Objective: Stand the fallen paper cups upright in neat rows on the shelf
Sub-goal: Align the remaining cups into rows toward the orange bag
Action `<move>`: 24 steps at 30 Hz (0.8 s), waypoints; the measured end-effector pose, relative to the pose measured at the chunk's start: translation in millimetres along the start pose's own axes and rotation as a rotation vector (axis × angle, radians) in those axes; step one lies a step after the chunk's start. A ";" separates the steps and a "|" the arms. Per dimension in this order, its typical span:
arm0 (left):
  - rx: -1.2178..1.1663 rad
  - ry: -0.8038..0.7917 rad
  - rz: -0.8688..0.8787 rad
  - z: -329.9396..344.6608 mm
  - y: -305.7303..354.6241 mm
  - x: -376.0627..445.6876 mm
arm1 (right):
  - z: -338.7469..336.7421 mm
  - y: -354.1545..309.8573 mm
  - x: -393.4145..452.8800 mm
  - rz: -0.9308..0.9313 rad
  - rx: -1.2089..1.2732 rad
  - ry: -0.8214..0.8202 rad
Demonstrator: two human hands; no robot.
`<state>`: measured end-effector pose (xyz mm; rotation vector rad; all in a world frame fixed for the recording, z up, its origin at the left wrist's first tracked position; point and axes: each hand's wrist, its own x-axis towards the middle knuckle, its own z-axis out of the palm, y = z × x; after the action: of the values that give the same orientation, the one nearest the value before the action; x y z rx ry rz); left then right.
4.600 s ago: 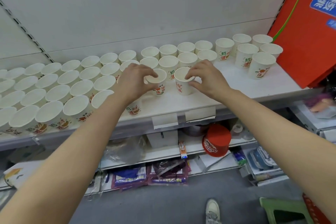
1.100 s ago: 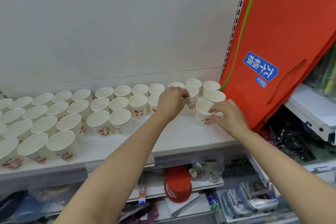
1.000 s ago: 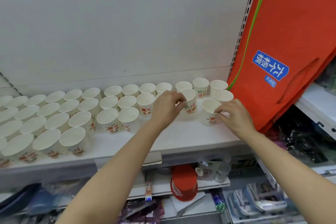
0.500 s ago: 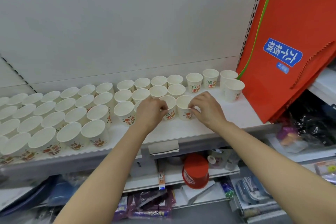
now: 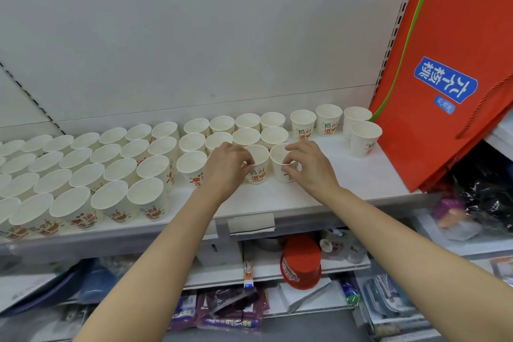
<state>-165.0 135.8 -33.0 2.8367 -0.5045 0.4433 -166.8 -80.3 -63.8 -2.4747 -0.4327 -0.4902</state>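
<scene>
Between both hands [image 5: 270,168], two upright cups [image 5: 270,159].

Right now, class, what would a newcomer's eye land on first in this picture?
First, the crowd of white paper cups standing upright in rows along the shelf. Then the left hand and right hand, each gripping one front cup at mid-shelf. At the right end leans a big red bag.

Two hands working: left hand [image 5: 226,168] gripping one paper cup [image 5: 258,165], right hand [image 5: 311,168] gripping a second paper cup [image 5: 279,159]. Four loose cups [image 5: 329,119] standing apart rightward. Dozens of packed cups [image 5: 119,169] running off view leftward, uncountable. One orange bag [image 5: 444,22] leaning. One red tub [image 5: 301,261] sitting below.
</scene>
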 end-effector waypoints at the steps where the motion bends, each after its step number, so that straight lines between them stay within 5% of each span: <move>1: -0.002 0.000 -0.002 1.6 -1.5 -1.2 | 1.9 1.7 -0.8 -0.004 -0.004 0.013; 12: -0.039 0.054 -0.050 -2.1 -20.9 -10.6 | 14.7 -3.5 0.9 0.006 0.032 0.088; 18: 0.051 -0.062 -0.206 -12.1 -57.2 -41.9 | 20.2 -5.6 -7.0 0.085 0.112 0.048; 24: 0.000 0.078 -0.283 -22.0 -69.3 -43.8 | 29.6 -13.8 -7.2 0.191 0.270 0.034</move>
<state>-184.4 218.3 -38.6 2.8163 -0.0856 0.4951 -171.4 -53.4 -83.1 -2.2163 -0.2288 -0.3686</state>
